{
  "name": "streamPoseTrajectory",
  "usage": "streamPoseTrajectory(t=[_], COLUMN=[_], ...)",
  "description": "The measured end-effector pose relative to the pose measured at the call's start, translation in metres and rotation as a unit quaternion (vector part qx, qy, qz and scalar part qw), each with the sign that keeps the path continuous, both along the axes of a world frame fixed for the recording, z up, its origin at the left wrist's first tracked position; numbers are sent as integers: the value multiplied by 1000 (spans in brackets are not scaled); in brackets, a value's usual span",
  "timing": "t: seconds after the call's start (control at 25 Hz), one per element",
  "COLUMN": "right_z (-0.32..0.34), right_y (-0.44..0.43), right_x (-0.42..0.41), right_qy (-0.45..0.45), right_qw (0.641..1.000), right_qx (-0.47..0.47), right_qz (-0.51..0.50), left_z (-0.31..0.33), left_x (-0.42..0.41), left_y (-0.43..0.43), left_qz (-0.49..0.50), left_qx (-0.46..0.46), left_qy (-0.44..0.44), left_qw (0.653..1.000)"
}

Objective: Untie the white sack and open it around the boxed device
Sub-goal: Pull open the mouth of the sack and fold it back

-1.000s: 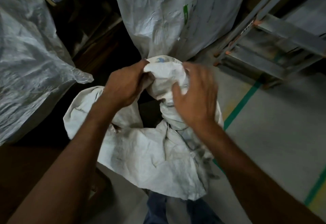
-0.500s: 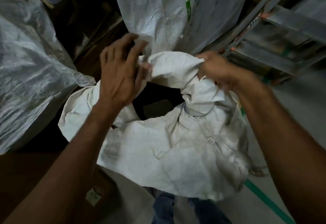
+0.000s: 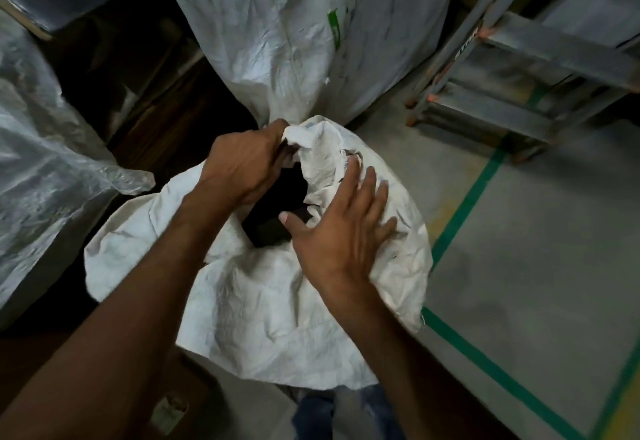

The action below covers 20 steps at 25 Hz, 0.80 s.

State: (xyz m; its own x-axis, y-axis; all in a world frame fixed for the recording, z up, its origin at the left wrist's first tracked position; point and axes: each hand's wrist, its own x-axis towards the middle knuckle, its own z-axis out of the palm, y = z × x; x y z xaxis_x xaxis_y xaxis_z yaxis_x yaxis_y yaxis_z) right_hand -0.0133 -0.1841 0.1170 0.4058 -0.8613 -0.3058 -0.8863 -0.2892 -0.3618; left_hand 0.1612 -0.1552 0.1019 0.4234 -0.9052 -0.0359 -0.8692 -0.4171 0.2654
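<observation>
Your left hand (image 3: 242,166) pinches the far lip of the white sack (image 3: 263,304), fingers closed on a bunched fold of woven cloth, a grip it has kept on that side over the last second. Just inside that hand, between your two wrists, a dark mouth now gapes in the sack: half a second ago a twisted neck of cloth still stood there, and that twist has gone slack and flattened. Something dark and flat-sided sits in the gap, probably the boxed device (image 3: 273,228), though the shadow hides any detail. Your right hand (image 3: 341,231), which had been gripping the bunched cloth beyond the opening, has let go and come down spread, palm flat on the loosened cloth on the near right side of the mouth, thumb reaching toward the hole. The knot looks undone, so the task appears to have passed into its second half: what remains is drawing the rim outward and down around the box. Beyond your right hand stands a stepladder (image 3: 512,69).
</observation>
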Motion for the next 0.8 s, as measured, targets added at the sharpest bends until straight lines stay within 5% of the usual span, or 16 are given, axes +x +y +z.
streamPoseTrajectory(t=[0.12,0.28,0.4,0.48,0.56,0.64,0.72,0.8], right_z=[-33,-30,-30,-33,-34,-29,-25,-19], right_y=[-23,-89,-126,-130,-132,-130,-126,-121], right_x=[9,1,-12,-19,-22,-27,-31,-37], right_qy=[24,-125,-212,-228,-225,-243,-250,-260], right_qw=[998,974,873,824,821,814,800,779], right_qx=[41,155,344,411,411,404,405,423], right_qz=[-41,-111,-273,-318,-326,-340,-365,-382], left_z=[1,6,17,28,38,41,39,33], left_x=[6,29,2,-41,-85,-120,-147,-169], left_y=[6,12,9,15,30,48,65,78], left_qz=[-14,107,152,150,159,135,79,55], left_qx=[22,-56,-103,-154,-38,174,273,268], left_qy=[11,29,5,105,310,388,311,187], left_qw=[1000,992,983,971,937,895,907,944])
